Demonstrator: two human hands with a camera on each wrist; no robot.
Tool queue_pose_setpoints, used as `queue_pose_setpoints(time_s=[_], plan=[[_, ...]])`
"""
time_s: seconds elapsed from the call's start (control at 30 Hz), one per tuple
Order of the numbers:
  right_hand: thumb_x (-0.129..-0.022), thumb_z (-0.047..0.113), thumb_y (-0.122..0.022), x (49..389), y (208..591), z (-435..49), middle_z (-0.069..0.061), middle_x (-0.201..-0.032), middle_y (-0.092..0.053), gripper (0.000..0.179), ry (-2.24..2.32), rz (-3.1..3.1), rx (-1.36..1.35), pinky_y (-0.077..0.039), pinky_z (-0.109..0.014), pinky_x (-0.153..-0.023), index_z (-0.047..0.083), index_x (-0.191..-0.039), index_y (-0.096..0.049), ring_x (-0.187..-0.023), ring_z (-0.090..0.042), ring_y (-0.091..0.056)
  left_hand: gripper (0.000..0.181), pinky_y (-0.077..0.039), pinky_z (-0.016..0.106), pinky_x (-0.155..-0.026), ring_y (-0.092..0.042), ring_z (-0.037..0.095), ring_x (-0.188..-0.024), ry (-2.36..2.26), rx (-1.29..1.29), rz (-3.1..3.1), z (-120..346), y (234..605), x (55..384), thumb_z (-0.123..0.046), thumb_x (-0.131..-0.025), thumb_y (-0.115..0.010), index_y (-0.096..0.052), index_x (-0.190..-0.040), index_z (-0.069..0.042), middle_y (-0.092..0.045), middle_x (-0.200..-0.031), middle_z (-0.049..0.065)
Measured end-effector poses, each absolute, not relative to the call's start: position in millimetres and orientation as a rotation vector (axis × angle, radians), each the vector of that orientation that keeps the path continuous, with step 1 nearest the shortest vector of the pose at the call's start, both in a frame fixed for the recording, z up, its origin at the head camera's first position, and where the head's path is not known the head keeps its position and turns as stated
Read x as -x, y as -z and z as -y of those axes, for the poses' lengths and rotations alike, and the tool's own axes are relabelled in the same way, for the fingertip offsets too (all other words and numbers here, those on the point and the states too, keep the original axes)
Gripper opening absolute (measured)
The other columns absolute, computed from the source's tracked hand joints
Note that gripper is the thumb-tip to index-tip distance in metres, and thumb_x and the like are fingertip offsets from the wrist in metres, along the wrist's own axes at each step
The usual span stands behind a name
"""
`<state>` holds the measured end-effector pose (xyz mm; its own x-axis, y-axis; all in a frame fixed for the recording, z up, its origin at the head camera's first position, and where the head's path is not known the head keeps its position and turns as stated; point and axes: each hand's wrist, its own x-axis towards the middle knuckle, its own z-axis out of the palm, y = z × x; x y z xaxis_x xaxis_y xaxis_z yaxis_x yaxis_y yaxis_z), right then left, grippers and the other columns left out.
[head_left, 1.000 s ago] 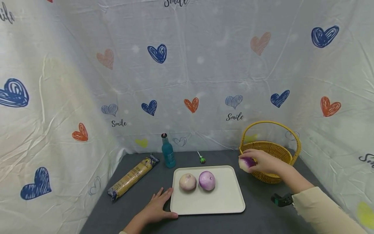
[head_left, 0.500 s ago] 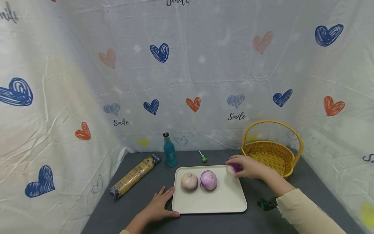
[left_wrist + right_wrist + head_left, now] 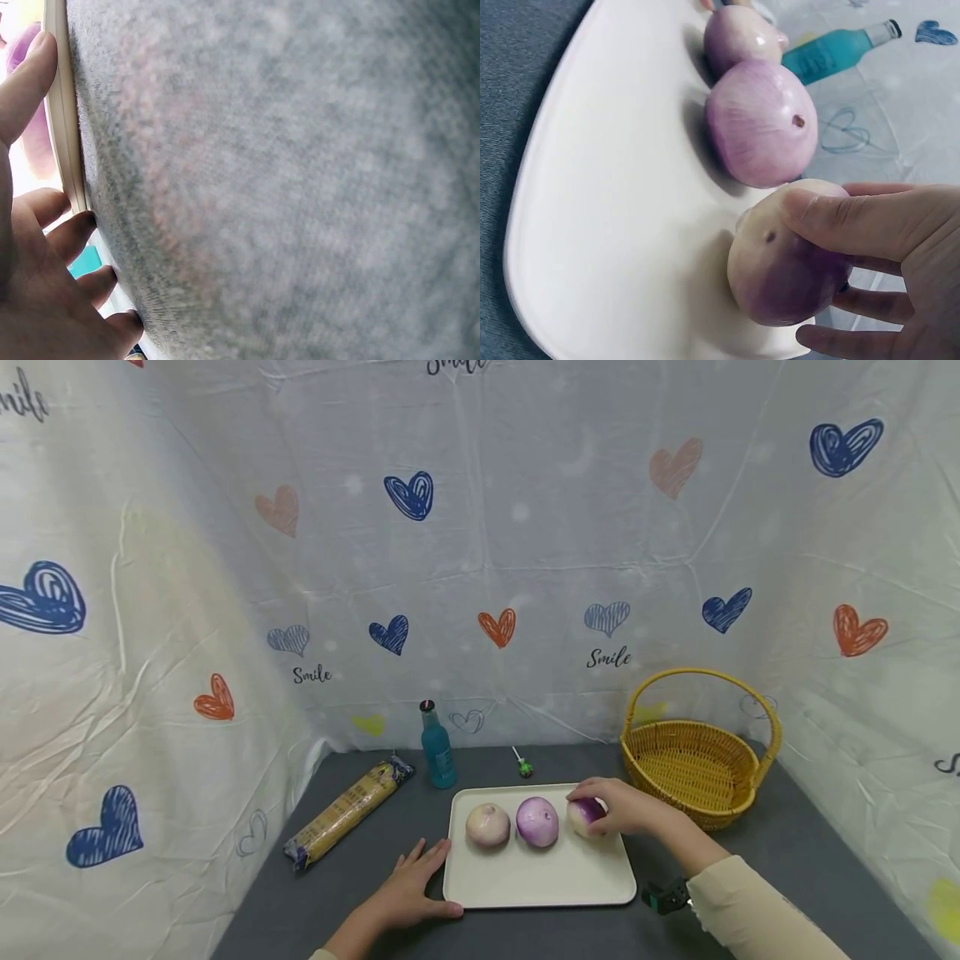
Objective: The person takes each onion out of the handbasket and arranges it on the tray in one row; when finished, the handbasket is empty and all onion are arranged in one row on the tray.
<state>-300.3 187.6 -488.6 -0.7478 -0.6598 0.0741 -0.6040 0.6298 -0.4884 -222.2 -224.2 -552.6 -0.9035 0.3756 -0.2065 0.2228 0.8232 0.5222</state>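
A purple-and-white onion (image 3: 780,262) is gripped by my right hand (image 3: 622,806), thumb on one side and fingers on the other, at the right part of the white tray (image 3: 540,881). Left of it on the tray sit a purple onion (image 3: 537,822) and a paler onion (image 3: 487,825), in a row. My left hand (image 3: 408,889) touches the tray's left edge with thumb and fingers spread; in the left wrist view the fingertips (image 3: 79,225) lie along the rim. Whether the held onion bears its weight on the tray is hard to tell.
Behind the right hand stands a yellow wicker basket (image 3: 693,768) with a tall handle. A blue bottle (image 3: 437,747) and a green lollipop (image 3: 524,767) are behind the tray. A pasta packet (image 3: 348,814) lies left on the grey table (image 3: 525,935).
My right hand has carried the onion left from beside the basket to the tray's right part. The left hand stays at the tray's edge.
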Motion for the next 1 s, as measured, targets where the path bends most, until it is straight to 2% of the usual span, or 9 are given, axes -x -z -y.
queue_pose_setpoints(time_s=[0.27,0.67,1.0], plan=[[-0.083,0.013,-0.081,297,496,-184,-0.015,-0.135,-0.062,0.052,0.721,-2.75,1.057,-0.052,-0.049,-0.097,0.007,-0.133,-0.065,-0.122,-0.034,-0.059,0.11,-0.01,0.077,-0.114,-0.015,0.05,-0.152,-0.709,-0.462,-2.702,222,546,220,-0.066,-0.077,-0.077,-0.031,-0.159,-0.011,-0.032,-0.165,0.01],[-0.083,0.019,-0.083,291,497,-186,-0.019,-0.142,-0.056,0.065,0.689,-2.749,1.04,-0.049,-0.054,-0.101,0.002,-0.14,-0.057,-0.129,-0.039,-0.054,0.116,-0.006,0.076,-0.115,-0.013,0.048,-0.153,-0.754,-0.475,-2.711,221,552,219,-0.076,-0.071,-0.074,-0.031,-0.16,-0.014,-0.032,-0.165,0.009],[-0.081,0.025,-0.086,284,485,-193,-0.022,-0.145,-0.053,0.07,0.755,-2.753,0.981,-0.044,-0.061,-0.107,0.006,-0.142,-0.056,-0.134,-0.044,-0.05,0.111,-0.013,0.076,-0.114,-0.017,0.048,-0.152,-0.667,-0.479,-2.724,222,546,220,-0.07,-0.076,-0.075,-0.03,-0.16,-0.013,-0.033,-0.165,0.009]])
